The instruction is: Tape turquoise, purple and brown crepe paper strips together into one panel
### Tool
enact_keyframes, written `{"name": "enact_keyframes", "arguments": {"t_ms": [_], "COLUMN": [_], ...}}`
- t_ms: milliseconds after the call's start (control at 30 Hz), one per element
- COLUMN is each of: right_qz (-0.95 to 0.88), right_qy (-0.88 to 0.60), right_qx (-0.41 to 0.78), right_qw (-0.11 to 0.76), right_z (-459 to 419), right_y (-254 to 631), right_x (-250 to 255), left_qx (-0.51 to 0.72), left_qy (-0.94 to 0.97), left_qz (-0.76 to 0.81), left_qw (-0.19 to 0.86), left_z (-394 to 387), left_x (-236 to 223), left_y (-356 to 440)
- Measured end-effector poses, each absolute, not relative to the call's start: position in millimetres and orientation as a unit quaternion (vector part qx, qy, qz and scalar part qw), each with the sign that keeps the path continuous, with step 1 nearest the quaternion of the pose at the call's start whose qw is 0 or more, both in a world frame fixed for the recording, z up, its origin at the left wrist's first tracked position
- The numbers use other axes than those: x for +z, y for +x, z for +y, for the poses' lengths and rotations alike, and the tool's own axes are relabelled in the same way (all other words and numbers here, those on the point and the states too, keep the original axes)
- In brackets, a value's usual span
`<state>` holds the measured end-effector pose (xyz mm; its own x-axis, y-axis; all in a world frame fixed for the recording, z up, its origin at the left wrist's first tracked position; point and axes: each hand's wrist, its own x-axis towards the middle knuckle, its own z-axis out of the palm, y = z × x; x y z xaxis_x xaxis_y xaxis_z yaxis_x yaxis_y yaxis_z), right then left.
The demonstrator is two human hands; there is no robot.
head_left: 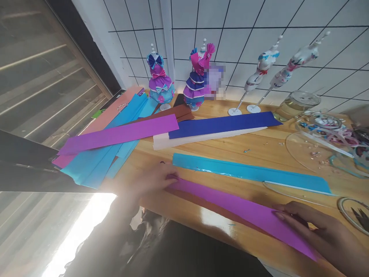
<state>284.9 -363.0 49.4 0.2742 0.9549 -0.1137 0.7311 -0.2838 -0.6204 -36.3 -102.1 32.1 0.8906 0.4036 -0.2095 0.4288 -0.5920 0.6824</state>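
Note:
A long purple paper strip (230, 202) is stretched across the front of the wooden table, raised slightly above it. Its left end is pinched in my left hand (157, 177), which glare partly washes out. Toward the strip's other end, my right hand (314, 227) grips the upper edge with thumb and fingers. Just behind lies a light blue strip (245, 172) with a glossy patch near its left part. Farther back, a dark blue strip (221, 125) rests on a pale strip (163, 142).
Blue strips (89, 165) and another purple strip (123, 133) pile up at left. Two dressed mannequins (160, 79) (197, 77) and two barer mannequins (262, 65) (296, 63) stand by the tiled wall. A glass jar (298, 104), trinkets (331, 129) and a tape roll (343, 211) sit at right.

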Motion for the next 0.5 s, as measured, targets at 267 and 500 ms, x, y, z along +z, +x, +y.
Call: {"name": "enact_keyframes", "arguments": {"t_ms": [267,500], "right_qz": [-0.392,-0.63], "right_qy": [-0.804,-0.745], "right_qx": [0.396,0.185], "right_qw": [0.209,0.122], "right_z": [-370.5,-341.5], "right_y": [286.4,281.2], "right_x": [29.4,26.7], "left_qx": [-0.016,-0.001], "left_qy": [0.866,0.87], "left_qz": [0.269,0.256], "left_qw": [0.421,0.421], "left_z": [-98.2,-101.5], "left_x": [24.6,30.7], "left_y": [-36.9,-31.0]}}
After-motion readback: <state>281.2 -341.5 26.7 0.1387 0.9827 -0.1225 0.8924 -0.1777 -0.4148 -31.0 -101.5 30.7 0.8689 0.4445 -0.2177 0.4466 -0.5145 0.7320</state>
